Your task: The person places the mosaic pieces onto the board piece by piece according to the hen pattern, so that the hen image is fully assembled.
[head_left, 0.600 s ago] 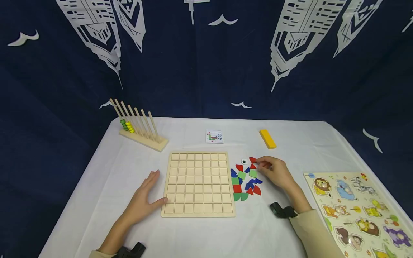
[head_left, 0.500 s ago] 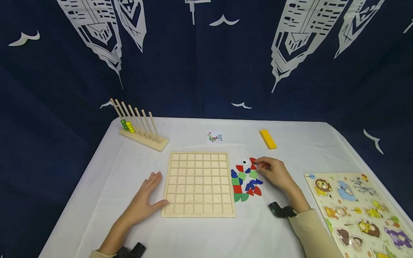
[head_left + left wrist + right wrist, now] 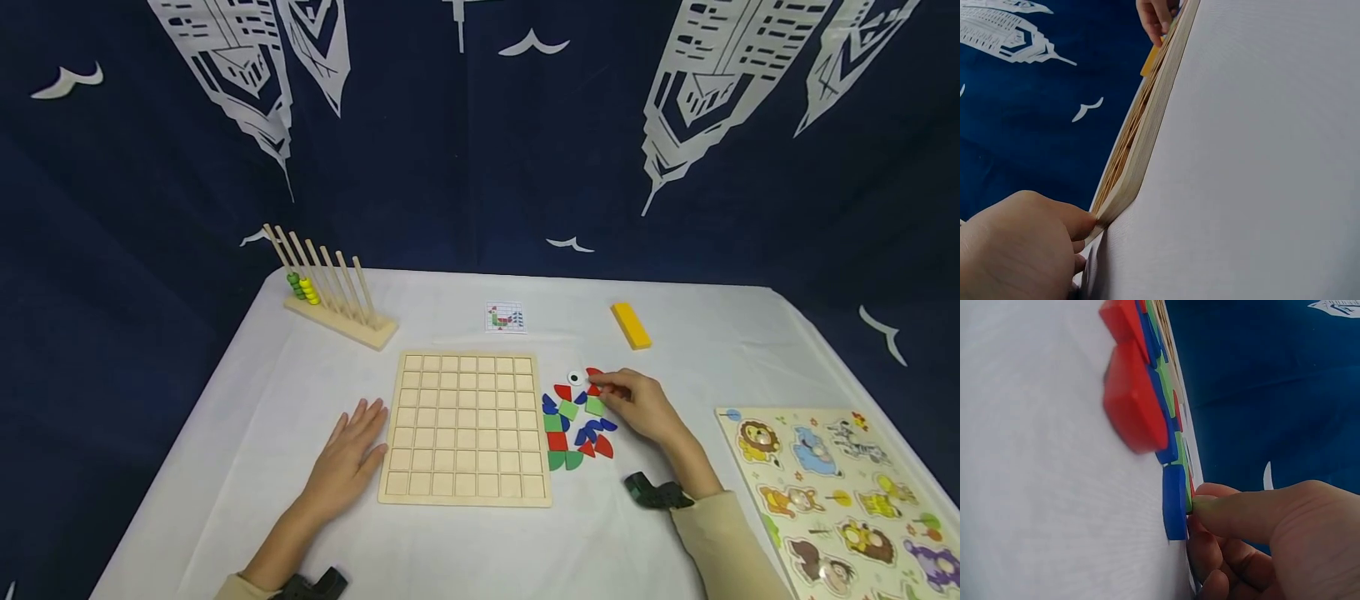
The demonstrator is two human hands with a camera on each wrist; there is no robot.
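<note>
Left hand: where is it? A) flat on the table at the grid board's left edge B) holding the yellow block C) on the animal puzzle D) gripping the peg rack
A: the left hand lies flat on the table, fingers against the grid board at its left edge.

- A staged play or recording corner, not a lived-in room.
- A navy curtain (image 3: 480, 150) printed with white skyscrapers and gulls closes it in.
- A white-clothed table (image 3: 465, 542) carries children's wooden toys: peg rack (image 3: 330, 292), animal puzzle (image 3: 840, 492).
</note>
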